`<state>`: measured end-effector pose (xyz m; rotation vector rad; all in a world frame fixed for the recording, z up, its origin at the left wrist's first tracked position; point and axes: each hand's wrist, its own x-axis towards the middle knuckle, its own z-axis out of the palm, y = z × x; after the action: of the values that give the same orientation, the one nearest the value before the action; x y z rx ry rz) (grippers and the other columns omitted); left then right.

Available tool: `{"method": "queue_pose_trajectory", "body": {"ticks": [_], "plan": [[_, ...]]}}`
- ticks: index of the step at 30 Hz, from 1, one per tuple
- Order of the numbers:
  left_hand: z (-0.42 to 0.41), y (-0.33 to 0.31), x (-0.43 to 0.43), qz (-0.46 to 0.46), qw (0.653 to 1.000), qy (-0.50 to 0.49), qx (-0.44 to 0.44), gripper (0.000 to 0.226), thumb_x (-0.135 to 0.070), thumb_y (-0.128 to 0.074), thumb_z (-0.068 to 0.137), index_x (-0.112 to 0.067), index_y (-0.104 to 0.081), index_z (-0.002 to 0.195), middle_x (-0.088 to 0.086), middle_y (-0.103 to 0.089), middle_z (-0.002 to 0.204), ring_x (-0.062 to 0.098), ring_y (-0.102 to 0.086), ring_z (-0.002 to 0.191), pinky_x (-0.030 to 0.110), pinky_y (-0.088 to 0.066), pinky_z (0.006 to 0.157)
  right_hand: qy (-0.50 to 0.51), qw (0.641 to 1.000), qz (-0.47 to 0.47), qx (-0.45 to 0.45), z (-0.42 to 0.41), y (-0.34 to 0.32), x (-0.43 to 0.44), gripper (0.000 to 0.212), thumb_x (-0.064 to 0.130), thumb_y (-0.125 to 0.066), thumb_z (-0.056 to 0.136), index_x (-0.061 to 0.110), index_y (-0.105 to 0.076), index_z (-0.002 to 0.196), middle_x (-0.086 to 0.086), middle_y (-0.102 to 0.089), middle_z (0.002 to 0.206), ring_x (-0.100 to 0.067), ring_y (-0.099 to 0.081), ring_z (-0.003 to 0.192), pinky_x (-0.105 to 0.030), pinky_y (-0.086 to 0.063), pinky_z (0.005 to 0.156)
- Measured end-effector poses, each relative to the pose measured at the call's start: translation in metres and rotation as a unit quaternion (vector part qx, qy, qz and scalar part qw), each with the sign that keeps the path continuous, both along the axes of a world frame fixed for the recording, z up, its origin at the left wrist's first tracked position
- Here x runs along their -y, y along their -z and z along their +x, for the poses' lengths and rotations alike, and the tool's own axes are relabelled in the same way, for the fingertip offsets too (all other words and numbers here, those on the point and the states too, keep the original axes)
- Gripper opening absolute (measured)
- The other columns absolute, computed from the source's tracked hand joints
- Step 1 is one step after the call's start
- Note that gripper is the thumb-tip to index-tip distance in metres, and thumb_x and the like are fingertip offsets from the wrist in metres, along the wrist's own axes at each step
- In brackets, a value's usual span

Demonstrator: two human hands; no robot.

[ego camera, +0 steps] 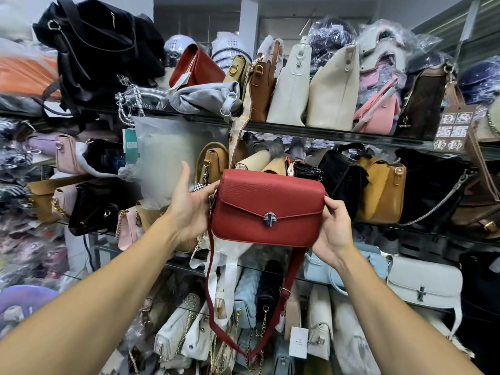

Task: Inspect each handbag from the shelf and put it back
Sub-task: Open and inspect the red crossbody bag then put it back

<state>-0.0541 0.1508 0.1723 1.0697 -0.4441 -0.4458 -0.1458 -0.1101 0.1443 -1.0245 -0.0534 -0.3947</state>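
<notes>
Two hands hold one red handbag (267, 207) at the centre of the frame, in front of a crowded shelf (297, 130). The bag lies between the hands. The left hand (189, 209) meets its left end with the fingers reaching to the upper corner, the palm exposed and the thumb raised well clear of the leather. The right hand (335, 228) pinches the right end, thumb on the front edge and fingers behind.

The long axis of the bag runs left to right across the frame, its top edge dropping slightly toward the right. It is upright: the flap front faces the camera, and the pointed flap closes downward onto a round metal clasp (269, 220) at mid-front. A red strap (273, 315) hangs from both ends as a long loop that reaches the lower centre of the frame.

Behind, several shelf levels carry other bags:
- Upper left: a black backpack (102, 50).
- Upper centre: a second red bag (197, 66).
- Upper right of centre: two cream totes (332, 90), standing side by side.
- Right of the held bag: a tan bag (381, 193).
- Lower right: a white flap bag (424, 282).

A white price tag (298, 342) hangs in the lower centre, just right of the strap loop.
</notes>
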Motion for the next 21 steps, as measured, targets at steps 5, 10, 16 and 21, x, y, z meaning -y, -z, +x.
{"method": "queue_pose_trajectory", "body": {"ticks": [5,10,16,21], "plan": [[-0.004,-0.004,0.002,-0.014,1.0,0.011,0.005,0.11,-0.093,-0.013,0.08,-0.012,-0.059,0.139,0.017,-0.065,0.133,0.036,-0.064,0.122,0.054,-0.048,0.101,-0.013,0.999,0.031,0.025,0.004,0.009,0.006,0.041,0.042,-0.037,0.094,0.025,-0.071,0.08,-0.001,-0.063,0.087,-0.022,-0.06,0.083,-0.038,-0.048,0.084],[-0.005,-0.005,0.003,-0.021,0.999,-0.041,0.015,0.101,-0.088,-0.016,0.085,-0.014,-0.078,0.114,0.018,-0.073,0.117,0.036,-0.07,0.109,0.05,-0.053,0.094,0.001,0.998,0.01,0.056,0.006,0.004,0.005,0.016,0.039,-0.059,0.071,0.024,-0.054,0.074,0.003,-0.049,0.077,-0.015,-0.046,0.073,-0.032,-0.039,0.068],[-0.003,-0.001,0.001,-0.043,0.996,-0.074,0.016,0.098,-0.084,-0.014,0.088,-0.016,-0.083,0.092,0.01,-0.077,0.083,0.024,-0.075,0.071,0.031,-0.059,0.058,-0.037,0.996,-0.052,0.067,0.004,-0.004,0.004,0.051,0.045,-0.073,0.046,0.022,-0.065,0.09,0.001,-0.06,0.085,-0.016,-0.055,0.077,-0.033,-0.043,0.069],[-0.001,-0.001,0.0,-0.038,0.995,-0.085,0.028,0.099,-0.088,-0.015,0.086,-0.016,-0.075,0.119,0.009,-0.078,0.097,0.025,-0.074,0.084,0.039,-0.058,0.074,-0.053,0.996,-0.011,0.069,0.0,-0.004,0.003,0.035,0.039,-0.059,0.057,0.023,-0.067,0.087,0.002,-0.063,0.084,-0.018,-0.056,0.081,-0.035,-0.045,0.073]]}}
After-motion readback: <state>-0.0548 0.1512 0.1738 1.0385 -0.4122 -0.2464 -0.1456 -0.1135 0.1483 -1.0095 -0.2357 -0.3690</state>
